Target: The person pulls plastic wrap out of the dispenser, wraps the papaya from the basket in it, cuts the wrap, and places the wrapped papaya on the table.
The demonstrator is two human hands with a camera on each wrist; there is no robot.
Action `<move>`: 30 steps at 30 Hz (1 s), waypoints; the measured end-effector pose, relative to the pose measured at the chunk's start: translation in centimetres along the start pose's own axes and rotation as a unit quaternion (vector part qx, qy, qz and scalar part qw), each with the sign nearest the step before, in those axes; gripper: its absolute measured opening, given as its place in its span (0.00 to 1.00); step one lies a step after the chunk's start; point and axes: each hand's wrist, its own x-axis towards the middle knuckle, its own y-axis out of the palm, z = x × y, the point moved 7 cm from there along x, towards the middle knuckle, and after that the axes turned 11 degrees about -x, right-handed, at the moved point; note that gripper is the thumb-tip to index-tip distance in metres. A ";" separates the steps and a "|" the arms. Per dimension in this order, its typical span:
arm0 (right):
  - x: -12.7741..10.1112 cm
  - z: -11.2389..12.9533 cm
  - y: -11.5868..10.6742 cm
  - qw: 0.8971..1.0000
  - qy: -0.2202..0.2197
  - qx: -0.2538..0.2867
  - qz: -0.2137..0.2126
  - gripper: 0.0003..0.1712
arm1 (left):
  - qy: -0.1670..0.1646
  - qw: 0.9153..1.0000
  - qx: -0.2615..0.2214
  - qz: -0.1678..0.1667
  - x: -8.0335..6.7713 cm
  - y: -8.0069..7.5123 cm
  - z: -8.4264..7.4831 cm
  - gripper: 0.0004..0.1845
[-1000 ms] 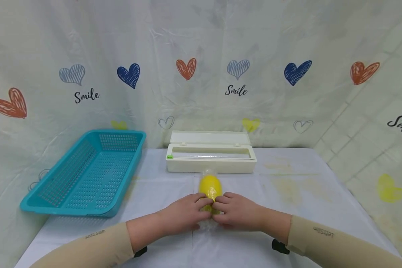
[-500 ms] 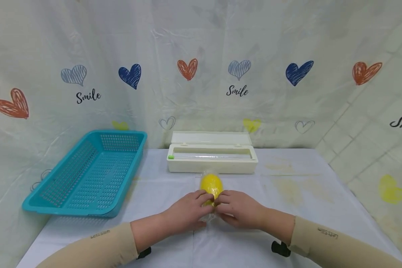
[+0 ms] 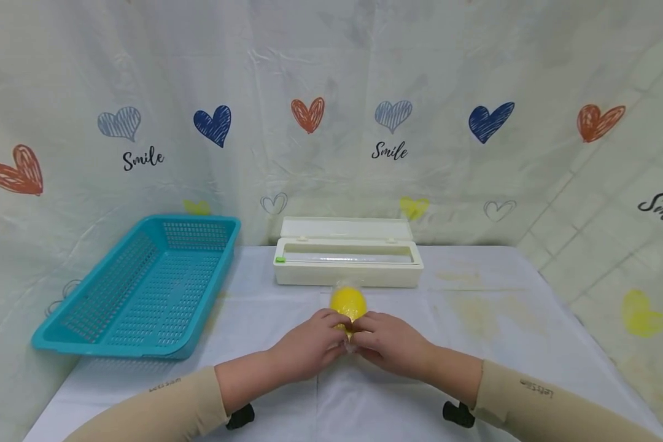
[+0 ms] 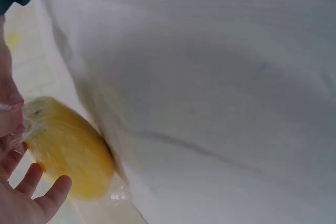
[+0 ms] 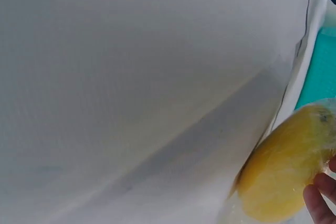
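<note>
A yellow mango lies on the table, wrapped in clear plastic wrap that sticks out past its far end. My left hand and right hand meet at the near end of the fruit. Their fingertips pinch the gathered wrap there, close together. In the left wrist view the bunched film shows between thumb and fingers, beside the mango's dark stem spot, while other fingers spread along the fruit's side. The right wrist view shows the mango with fingertips against it; most of that hand is out of frame.
Behind the mango stands a white plastic wrap dispenser with its lid raised and a roll inside. A turquoise perforated basket sits at the left. White cloth covers the table, with a printed curtain behind it.
Both hands have moved slightly away from me and closer together at the mango's near end. The loose wrap that spread toward me is now gathered between the fingers.
</note>
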 end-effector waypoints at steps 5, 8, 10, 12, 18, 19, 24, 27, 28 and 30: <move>-0.1 -0.4 -0.1 1.000 0.009 0.000 0.009 0.09 | -0.019 0.998 -0.052 -0.006 0.2 -0.4 0.3 0.02; -0.3 -0.8 -0.3 1.000 0.017 0.008 0.002 0.10 | -0.029 0.997 -0.064 -0.021 0.1 -0.7 0.6 0.03; -0.4 -1.1 -0.6 0.999 0.030 0.016 -0.007 0.10 | -0.034 0.997 -0.062 -0.035 0.0 -1.1 0.7 0.07; -0.4 -1.4 -0.8 0.999 0.043 0.024 -0.013 0.11 | -0.037 0.997 -0.057 -0.048 0.0 -1.2 0.7 0.11; -0.5 -1.6 -0.5 0.997 0.059 0.041 -0.016 0.09 | -0.072 0.992 -0.080 -0.066 0.3 -1.1 1.0 0.06; -0.6 -1.7 -0.5 0.997 0.065 0.046 -0.017 0.09 | -0.083 0.990 -0.094 -0.072 0.3 -1.2 1.1 0.05; -0.8 -2.7 -0.5 0.988 0.125 0.087 -0.013 0.07 | -0.103 0.976 -0.171 -0.088 0.6 -1.3 1.7 0.05; -1.0 -3.1 -0.4 0.980 0.156 0.124 0.003 0.06 | -0.100 0.973 -0.191 -0.081 0.7 -1.2 1.8 0.06; -1.0 -3.2 -0.3 0.977 0.166 0.136 0.009 0.06 | -0.099 0.973 -0.194 -0.079 0.8 -1.2 1.9 0.06; -1.0 -3.5 -0.2 0.973 0.179 0.147 0.017 0.05 | -0.103 0.970 -0.203 -0.083 0.8 -1.3 2.1 0.05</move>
